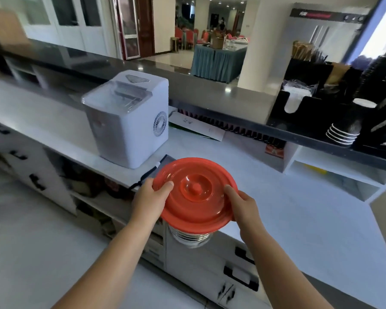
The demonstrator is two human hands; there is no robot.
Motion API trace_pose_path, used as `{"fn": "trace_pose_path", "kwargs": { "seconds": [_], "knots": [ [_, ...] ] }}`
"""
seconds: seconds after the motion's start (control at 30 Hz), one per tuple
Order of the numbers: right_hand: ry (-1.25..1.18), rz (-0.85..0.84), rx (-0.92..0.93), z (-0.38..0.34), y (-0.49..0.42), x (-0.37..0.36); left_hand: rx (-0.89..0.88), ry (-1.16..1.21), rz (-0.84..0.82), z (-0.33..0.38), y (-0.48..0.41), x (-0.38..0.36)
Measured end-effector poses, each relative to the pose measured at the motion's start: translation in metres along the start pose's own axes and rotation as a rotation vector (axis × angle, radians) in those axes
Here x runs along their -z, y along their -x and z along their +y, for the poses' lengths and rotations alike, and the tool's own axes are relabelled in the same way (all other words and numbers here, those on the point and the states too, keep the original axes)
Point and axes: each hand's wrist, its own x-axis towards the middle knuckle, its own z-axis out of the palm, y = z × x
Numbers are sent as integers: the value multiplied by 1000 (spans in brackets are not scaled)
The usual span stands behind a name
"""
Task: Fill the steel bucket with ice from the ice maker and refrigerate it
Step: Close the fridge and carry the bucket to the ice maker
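- Head view: steel bucket [191, 238] capped by red lid [201, 210], held aloft at front edge of counter [288, 208].
- Left hand [149, 197] gripping lid's left rim, thumb on top, fingers curled beneath.
- Right hand [243, 208] gripping right rim likewise.
- Ice maker [129, 121] standing on counter near front edge, left of bucket, apart from it.

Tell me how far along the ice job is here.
Done: nothing certain; the lid hides whether the bucket holds ice. In hand: the left hand and right hand grip the lid's rim, bucket held at the counter edge. Left: the ice maker looks closed; filling, if not done, and refrigerating remain.
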Motion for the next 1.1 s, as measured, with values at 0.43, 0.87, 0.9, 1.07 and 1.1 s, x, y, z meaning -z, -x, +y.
{"fn": "trace_pose_path", "kwargs": {
  "seconds": [0.43, 0.87, 0.9, 1.07, 1.1],
  "knots": [
    [56, -156, 31, -35, -2, -239, 52, -61, 190, -56, -94, 204],
    [26, -322, 58, -71, -5, -414, 87, -71, 330, -84, -165, 344],
    [37, -330, 65, -73, -9, -424, 92, -69, 341, -86, -172, 350],
    [66, -355, 80, -88, -41, -474, 111, -81, 385, -92, -216, 374],
    [63, -370, 80, -92, -50, -485, 113, -83, 390, -93, -228, 379]
  ]
}}
